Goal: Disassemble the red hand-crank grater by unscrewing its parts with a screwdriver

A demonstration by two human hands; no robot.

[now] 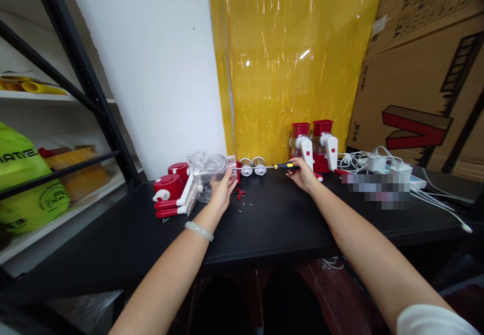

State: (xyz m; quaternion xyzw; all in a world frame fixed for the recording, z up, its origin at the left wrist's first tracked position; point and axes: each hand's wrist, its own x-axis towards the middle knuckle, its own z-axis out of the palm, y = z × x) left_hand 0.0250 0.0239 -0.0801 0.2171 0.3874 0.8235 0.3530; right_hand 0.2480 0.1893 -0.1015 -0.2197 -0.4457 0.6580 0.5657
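Observation:
My left hand (222,190) is closed around a clear plastic grater body (215,164), holding it on its side above the black table. In my right hand (301,175) is a screwdriver (285,166) with a black and yellow handle, its long shaft pointing left toward the clear body. Whether its tip touches a screw I cannot tell. Behind the shaft lie two metal grater drums (252,168) with white ends. Small red parts (240,193) and several screws (245,204) are scattered in front. Left of my left hand are red bases (168,187) and white cranks with red handles (167,209).
Two assembled red and white rotary graters (319,146) stand at the back right. Beyond them are white cables and chargers (376,162) and a large cardboard box (419,88). A yellow plastic curtain (295,63) hangs behind; a black metal rack (81,68) is at left.

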